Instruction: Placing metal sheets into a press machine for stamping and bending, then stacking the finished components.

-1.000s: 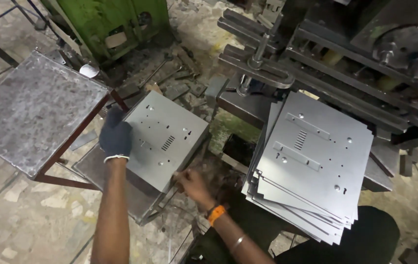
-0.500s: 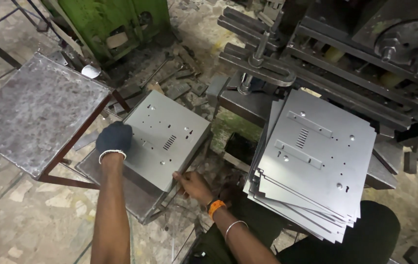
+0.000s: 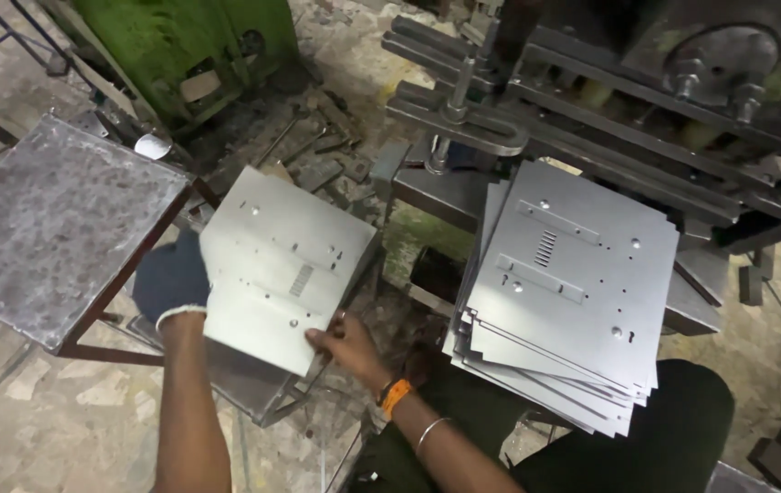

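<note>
A punched grey metal sheet (image 3: pixel 281 265) with small holes and a slotted vent is tilted over a low metal stand (image 3: pixel 253 388). My left hand (image 3: pixel 171 283), in a dark blue glove, grips its left edge. At the near corner of the sheet, my bare right hand (image 3: pixel 345 342) pinches the edge; that wrist wears an orange band and a thin bangle. To the right, a stack of several similar sheets (image 3: pixel 564 292) rests across my lap by the press.
A rusty square metal table (image 3: pixel 43 228) stands at the left. A green machine (image 3: pixel 199 46) is at the top left, a dark press (image 3: pixel 628 82) at the top right. Scrap pieces (image 3: pixel 317 155) litter the floor between them.
The sheet has lifted off the stand and come toward me. My gloved left hand has slid down its left edge; my right hand keeps the near corner.
</note>
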